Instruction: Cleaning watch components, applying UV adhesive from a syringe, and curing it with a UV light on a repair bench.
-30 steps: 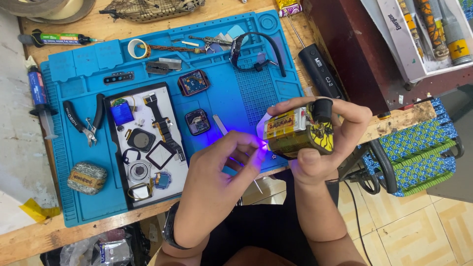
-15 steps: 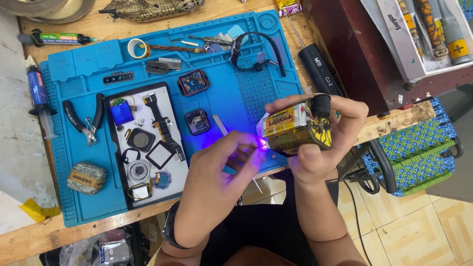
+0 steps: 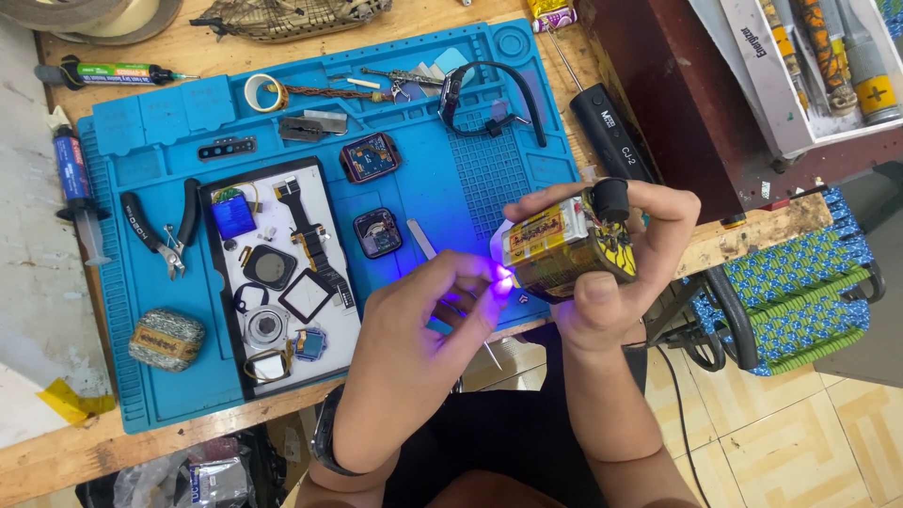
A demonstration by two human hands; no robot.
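Note:
My right hand (image 3: 621, 273) grips a yellow, tape-wrapped lamp block (image 3: 564, 246) with a black knob on top; it casts violet light from its left end. My left hand (image 3: 419, 348) holds its pinched fingertips right in that violet glow, over the front edge of the blue work mat (image 3: 451, 188). What the fingertips pinch is too small and washed out to tell. Behind the hands lie two small square watch bodies (image 3: 378, 232) on the mat.
A white tray (image 3: 324, 339) with several small watch parts sits on the mat's left. Black pliers (image 3: 160, 230), a tape roll (image 3: 261, 92), a grey pouch (image 3: 166, 340), a black strap (image 3: 489, 94) and syringes (image 3: 75, 183) lie around. A black pen tool (image 3: 616, 136) rests by the dark cabinet.
The lamp block has shifted slightly left and down toward my left fingertips. Everything on the mat stays put.

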